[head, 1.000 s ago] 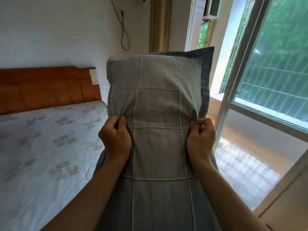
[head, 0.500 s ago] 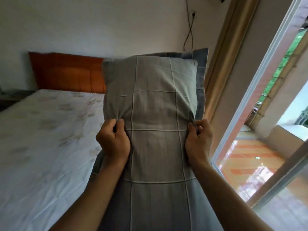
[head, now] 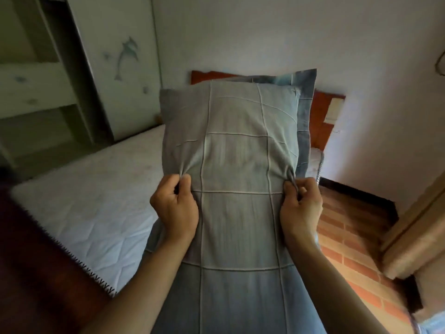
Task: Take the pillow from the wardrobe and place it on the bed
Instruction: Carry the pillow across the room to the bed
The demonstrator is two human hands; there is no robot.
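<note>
Our left hand [head: 174,208] and right hand [head: 301,208] each pinch a bunch of cloth on the grey pillow [head: 236,165]. We hold it up in the air by the bed [head: 96,189]. Next, we think, we lower it onto the bed near the red headboard [head: 322,116].

The pillow [head: 236,165] stands in front of the bed [head: 96,194], with the left hand [head: 174,210] on its left edge and the right hand [head: 301,210] on its right edge. Behind the pillow is the headboard [head: 322,109]. Left of the bed stands the wardrobe [head: 72,80]; right of it lies the brick floor [head: 356,249].
</note>
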